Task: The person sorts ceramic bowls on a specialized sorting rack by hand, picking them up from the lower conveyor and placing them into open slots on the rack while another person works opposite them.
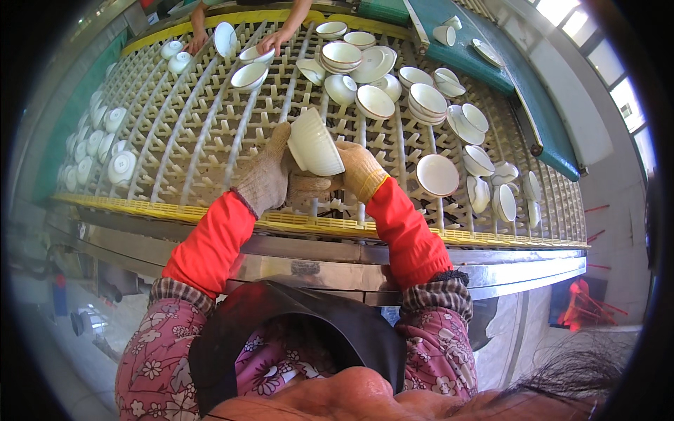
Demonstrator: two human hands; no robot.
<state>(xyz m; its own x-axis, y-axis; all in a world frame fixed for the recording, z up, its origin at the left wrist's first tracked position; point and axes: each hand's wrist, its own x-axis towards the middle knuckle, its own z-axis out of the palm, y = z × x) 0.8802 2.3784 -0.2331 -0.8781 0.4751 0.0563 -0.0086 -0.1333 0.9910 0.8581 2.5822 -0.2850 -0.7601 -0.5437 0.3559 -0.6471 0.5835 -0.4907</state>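
A white bowl [314,144] with fine ribs on its outer wall is tipped on its side between my hands, above the pegged rack belt [203,151]. My left hand [265,172], in a grey-tan knit glove, grips the bowl's left side, thumb up along it and fingers stretched below. My right hand [361,170], in a yellowish glove, holds the right side; the bowl hides part of its fingers. Just beyond lie a stack of bowls [341,55] and a single bowl [375,102]. To the right, another bowl [437,175] faces up.
Several upturned bowls [121,167] line the belt's left end. A co-worker's hands [275,41] touch bowls at the far side. A green conveyor [484,77] runs along the far right, carrying a few dishes. A yellow edge strip [337,228] and steel ledge [323,270] are in front of me.
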